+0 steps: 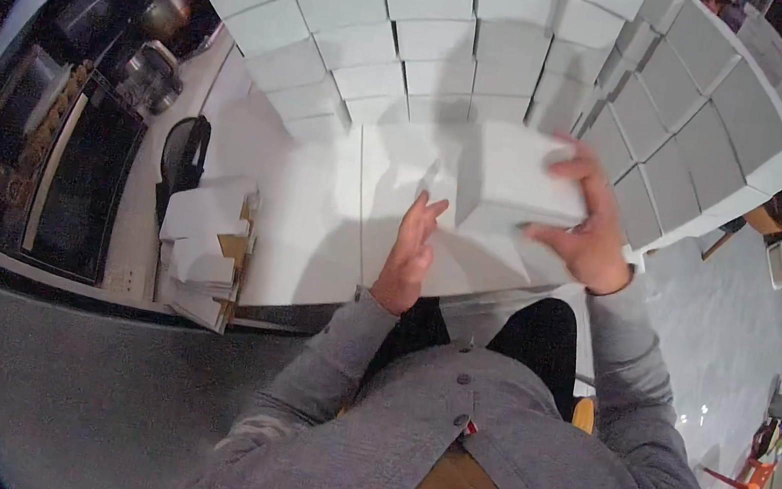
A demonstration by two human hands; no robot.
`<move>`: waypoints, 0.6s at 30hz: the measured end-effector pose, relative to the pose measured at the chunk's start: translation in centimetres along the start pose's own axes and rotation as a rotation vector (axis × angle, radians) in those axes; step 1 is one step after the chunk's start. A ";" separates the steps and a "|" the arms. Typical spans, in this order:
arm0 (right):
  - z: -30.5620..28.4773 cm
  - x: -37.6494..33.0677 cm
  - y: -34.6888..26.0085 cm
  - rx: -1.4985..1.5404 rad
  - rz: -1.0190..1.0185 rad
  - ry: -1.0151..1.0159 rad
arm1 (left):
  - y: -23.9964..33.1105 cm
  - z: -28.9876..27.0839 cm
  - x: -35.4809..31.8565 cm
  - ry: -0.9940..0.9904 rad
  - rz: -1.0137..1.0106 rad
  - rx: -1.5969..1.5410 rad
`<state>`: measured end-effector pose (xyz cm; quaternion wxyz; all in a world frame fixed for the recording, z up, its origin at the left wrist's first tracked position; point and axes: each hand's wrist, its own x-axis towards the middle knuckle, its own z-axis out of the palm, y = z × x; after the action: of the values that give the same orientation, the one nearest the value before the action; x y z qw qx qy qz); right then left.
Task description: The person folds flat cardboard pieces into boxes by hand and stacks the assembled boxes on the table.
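Observation:
A plain white cardboard box (519, 178) is in my right hand (596, 237), with the thumb and fingers spread along its right end. It is slightly blurred, just over the white table (312, 194); whether it touches the tabletop I cannot tell. To the left of the box, my left hand (409, 259) is open with its fingers stretched upward and nothing in it. A small gap separates it from the box.
White boxes (422, 37) stand stacked in rows along the table's far side, and another stack (696, 128) rises at the right. Flat folded cardboard pieces (200, 251) lie at the left edge, near a black strap-like item (184, 153). Beyond is a glass jug (151, 77).

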<state>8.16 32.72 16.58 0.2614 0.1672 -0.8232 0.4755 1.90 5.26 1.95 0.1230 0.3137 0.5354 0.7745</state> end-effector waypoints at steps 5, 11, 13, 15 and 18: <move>-5.0 8.6 -7.3 0.225 -0.128 0.622 | -0.4 -0.6 0.0 -0.024 0.016 0.164; -8.1 23.0 -17.4 0.151 -0.151 0.697 | 0.2 -0.1 0.5 0.009 -0.117 0.111; -9.8 26.8 -17.3 0.064 -0.126 0.634 | 0.4 0.3 0.9 -0.004 -0.147 0.054; -11.6 30.1 -15.0 -0.012 -0.041 0.473 | 0.4 0.1 0.8 0.003 -0.113 0.047; -11.6 37.8 -6.8 -0.021 0.071 0.252 | 0.3 -1.7 -0.3 0.089 -0.122 0.065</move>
<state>-15.61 38.43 48.33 0.3474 0.0743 -0.7942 0.4929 1.17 3.68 1.74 0.1359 0.2494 0.5832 0.7610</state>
